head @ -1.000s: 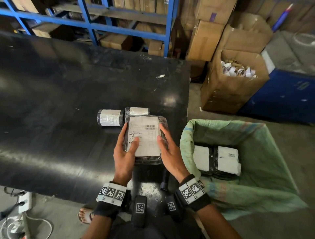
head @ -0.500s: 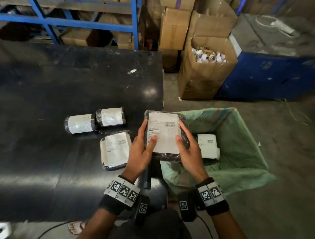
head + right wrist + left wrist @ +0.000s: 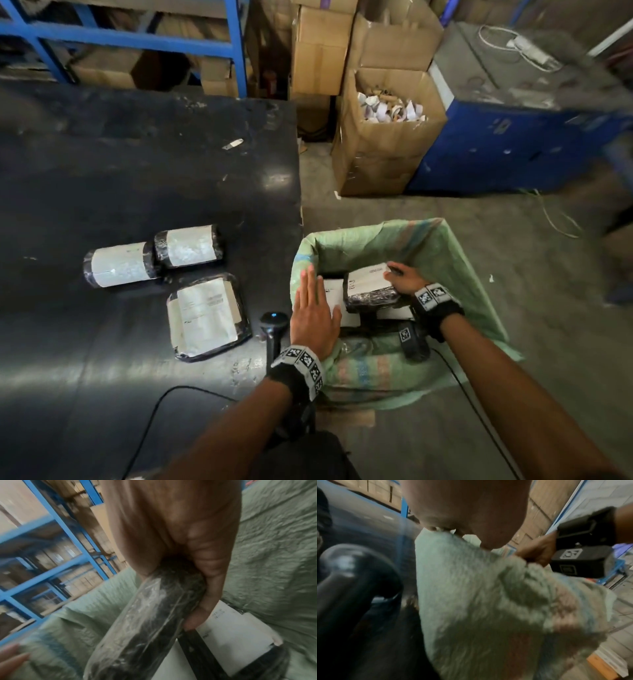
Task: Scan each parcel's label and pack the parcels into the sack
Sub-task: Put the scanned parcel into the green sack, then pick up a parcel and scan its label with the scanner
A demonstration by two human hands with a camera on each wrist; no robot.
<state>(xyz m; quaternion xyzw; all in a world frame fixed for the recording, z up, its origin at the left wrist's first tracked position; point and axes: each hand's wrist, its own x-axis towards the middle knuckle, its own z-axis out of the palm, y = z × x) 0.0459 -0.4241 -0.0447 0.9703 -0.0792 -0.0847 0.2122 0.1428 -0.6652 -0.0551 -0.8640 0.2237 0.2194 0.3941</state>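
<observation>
Inside the green sack (image 3: 452,260): right grip (image 3: 406,279) curled round a black-wrapped parcel (image 3: 371,286), thumb and fingers pinching its edge, above other labelled parcels (image 3: 334,294) lying in the sack. At the sack's near-left rim: left grip (image 3: 313,317) spread flat, fingers straight. Left of the sack, on the black counter (image 3: 137,171): flat parcel (image 3: 207,317), two rolled parcels (image 3: 120,263), scanner (image 3: 273,323).
</observation>
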